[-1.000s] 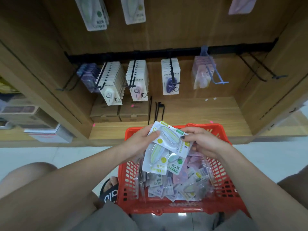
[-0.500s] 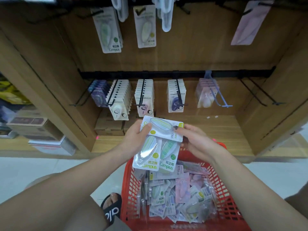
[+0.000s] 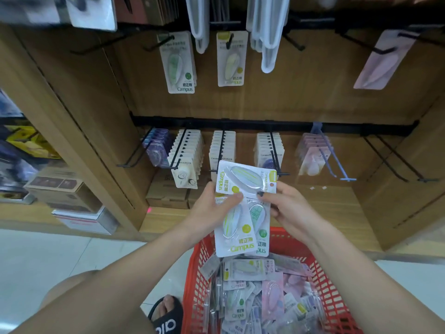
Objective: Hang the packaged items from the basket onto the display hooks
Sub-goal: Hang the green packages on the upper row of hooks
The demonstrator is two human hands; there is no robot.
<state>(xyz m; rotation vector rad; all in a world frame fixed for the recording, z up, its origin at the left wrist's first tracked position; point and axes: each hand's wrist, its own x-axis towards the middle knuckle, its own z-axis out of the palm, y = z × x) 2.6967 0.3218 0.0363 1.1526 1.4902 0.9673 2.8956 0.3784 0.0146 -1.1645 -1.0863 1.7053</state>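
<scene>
At frame centre, above basket (image 3: 320, 273): left hand (image 3: 212, 210) pinching three packs, top pack (image 3: 246, 179) lying sideways, long axis left-right. Right hand (image 3: 289, 208) pinching its right edge. Matching hooks (image 3: 228, 41) well above, upper centre, so upward reach needed after turning upright. Compared with earlier: packs raised clear of basket, upper hook row now visible.

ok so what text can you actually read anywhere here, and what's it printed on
"Campus" and "修正帯": front upright pack held by the left hand.
"Campus": sideways pack, top of the bunch, touched by the right hand.
"Campus": green pack on an upper hook.
"Campus": pack in the red basket.
"alc", partly cut off: black sandal strap.
Small print on lower hook packs and boxes: too blurred.
</scene>
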